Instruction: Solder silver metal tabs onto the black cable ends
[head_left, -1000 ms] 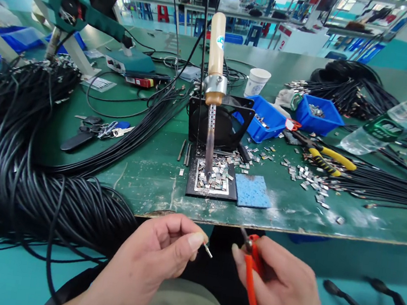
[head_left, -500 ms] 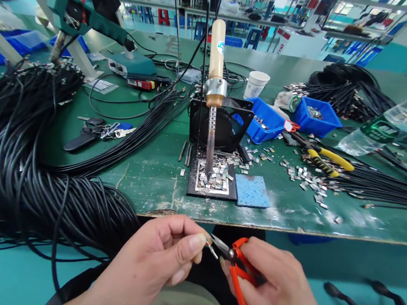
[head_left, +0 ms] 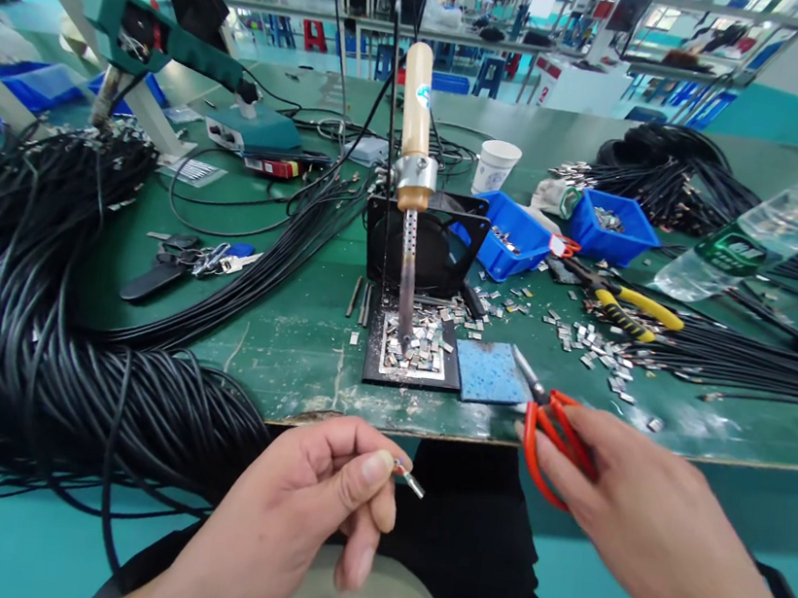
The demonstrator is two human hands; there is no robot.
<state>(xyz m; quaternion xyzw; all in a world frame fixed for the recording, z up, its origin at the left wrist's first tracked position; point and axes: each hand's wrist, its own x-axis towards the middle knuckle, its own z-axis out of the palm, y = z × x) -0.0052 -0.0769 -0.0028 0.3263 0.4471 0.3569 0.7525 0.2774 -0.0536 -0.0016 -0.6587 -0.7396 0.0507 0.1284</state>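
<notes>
Pinched between the thumb and fingers of my left hand (head_left: 320, 504) is the end of a cable, with thin coloured wires and a small silver connector (head_left: 413, 482) poking out to the right. My right hand (head_left: 626, 476) has its fingers in the handles of orange-handled scissors (head_left: 560, 448), whose blades point up and left by the blue sponge (head_left: 493, 372). Left of the sponge, a soldering iron (head_left: 419, 125) with a wooden handle is clamped tip down over a black plate (head_left: 374, 360) strewn with small metal connectors.
Bundled black cables (head_left: 154, 424) fill the left side and hang over the edge. Behind the plate stands a black fan (head_left: 378, 237). Blue bins (head_left: 522, 256), yellow-handled pliers (head_left: 644, 307), a paper cup (head_left: 496, 165) and a plastic bottle (head_left: 736, 247) lie beyond.
My right hand has carried the scissors up and to the right, away from the cable end, to the table's front edge. My left hand keeps its pinch in nearly the same place.
</notes>
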